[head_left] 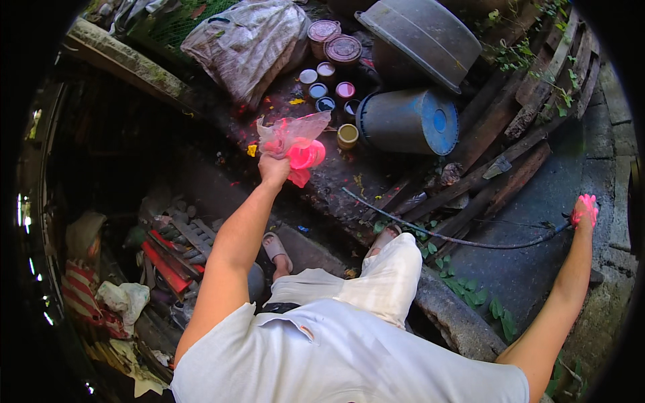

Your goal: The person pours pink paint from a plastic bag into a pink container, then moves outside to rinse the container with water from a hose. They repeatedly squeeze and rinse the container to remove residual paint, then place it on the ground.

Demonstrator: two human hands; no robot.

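Hidden and unclear parts
The left hand (273,168) covers the neck of its pink bag (295,144); contents unclear. The right hand's (584,209) fingers are too small to tell.

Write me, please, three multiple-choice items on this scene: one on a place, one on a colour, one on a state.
1. Where does the blue barrel lie?
A. right of the small paint pots
B. by the sandalled foot
C. on the sack

2. What colour stains the right hand?
A. green
B. pink
C. white

3. How is the left hand?
A. open and empty
B. flat on the ground
C. closed on a pink-stained plastic bag

Answers: 1 A, the barrel lies on its side beside the pots; 2 B, its fingers are bright pink; 3 C, its fist grips the bag.
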